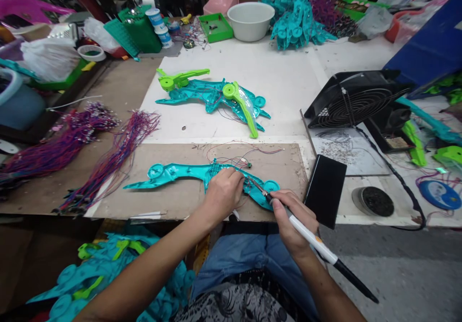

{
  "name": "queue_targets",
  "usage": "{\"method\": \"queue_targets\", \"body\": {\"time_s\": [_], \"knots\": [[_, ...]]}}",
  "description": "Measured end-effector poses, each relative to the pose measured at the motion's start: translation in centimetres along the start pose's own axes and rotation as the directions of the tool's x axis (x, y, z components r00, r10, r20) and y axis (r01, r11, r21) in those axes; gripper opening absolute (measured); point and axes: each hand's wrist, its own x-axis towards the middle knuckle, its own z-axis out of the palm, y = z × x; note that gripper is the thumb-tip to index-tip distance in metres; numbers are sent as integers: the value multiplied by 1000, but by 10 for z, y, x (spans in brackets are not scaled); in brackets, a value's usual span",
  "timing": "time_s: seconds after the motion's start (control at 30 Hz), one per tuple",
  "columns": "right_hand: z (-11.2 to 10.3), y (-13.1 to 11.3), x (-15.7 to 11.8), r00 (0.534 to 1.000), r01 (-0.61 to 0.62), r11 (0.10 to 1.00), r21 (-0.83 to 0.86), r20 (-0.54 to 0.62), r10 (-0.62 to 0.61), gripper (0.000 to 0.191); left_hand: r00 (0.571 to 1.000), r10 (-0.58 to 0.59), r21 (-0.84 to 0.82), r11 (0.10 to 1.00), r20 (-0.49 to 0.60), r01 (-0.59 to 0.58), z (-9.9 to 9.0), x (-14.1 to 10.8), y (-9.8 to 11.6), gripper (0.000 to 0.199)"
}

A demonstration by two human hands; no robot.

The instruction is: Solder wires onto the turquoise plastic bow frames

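Teal frame (187,172), head view: lies on the brown board (184,199) on the surface (288,67), straight out in front of the person. Long axis runs left to right, crosswise to the line of reach. Left half is near level, pointed end out to the left. Right half slants back toward the person, so the right end sits closer in than the middle.

Left hand (224,189) is the nearer one. It's over the frame just right of its middle, thumb and fingers pinched together. Can't tell what's between the fingertips; thin wires (216,148) loop out right beside them.

Right hand (295,218) is off the right end, on the near side, closed round the soldering iron (311,236) like a pen. Iron comes in from the right and the near side, hot end pointing left and away, roughly along the slant of the frame's right half. Tip is close by the left fingertips; contact is too small to call.

So the work spot looks to be the inner part of the right half, between the middle and the round cup (271,186).

Small circuit board (249,165) sits at the frame's far edge. Black tablet (326,189) is right of the frame, second teal frame (212,91) well beyond it.
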Motion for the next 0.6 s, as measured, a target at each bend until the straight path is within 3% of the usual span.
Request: {"method": "queue_targets", "body": {"time_s": [0.6], "knots": [[0, -2, 2, 997, 32, 999, 43, 71, -35, 22, 997, -45, -15, 999, 55, 45, -1, 2, 1, 18]]}}
